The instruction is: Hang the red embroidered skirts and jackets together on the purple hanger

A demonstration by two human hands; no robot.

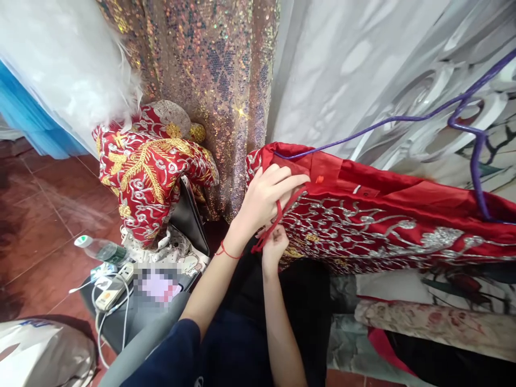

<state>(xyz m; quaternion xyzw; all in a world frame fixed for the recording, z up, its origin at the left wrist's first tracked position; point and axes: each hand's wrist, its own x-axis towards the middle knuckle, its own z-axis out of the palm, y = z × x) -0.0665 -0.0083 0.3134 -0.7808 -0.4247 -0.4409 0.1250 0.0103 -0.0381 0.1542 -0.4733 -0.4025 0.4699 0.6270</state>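
Observation:
A red embroidered garment (355, 231), probably a skirt, hangs from a purple wire hanger (363, 128). Silver and gold vines cover its outside, and its plain red waistband gapes at the top. At its left end my left hand (269, 194) lies over the waistband, fingers bent around a thin red cord (278, 214). Just below, my right hand (276, 243) is closed in a pinch by the cord's lower end, close against the embroidered cloth. Its fingertips are partly hidden. A red string bracelet (226, 252) circles my left wrist.
Left stands a black surface with a power strip (115, 287), white cables, and a plastic bottle (100, 250) beside it. Another red-and-gold embroidered garment (149, 166) rests behind. A sequined cloth (226, 70) and white feathers (80, 59) hang nearby. Folded fabrics (423, 322) lie lower right.

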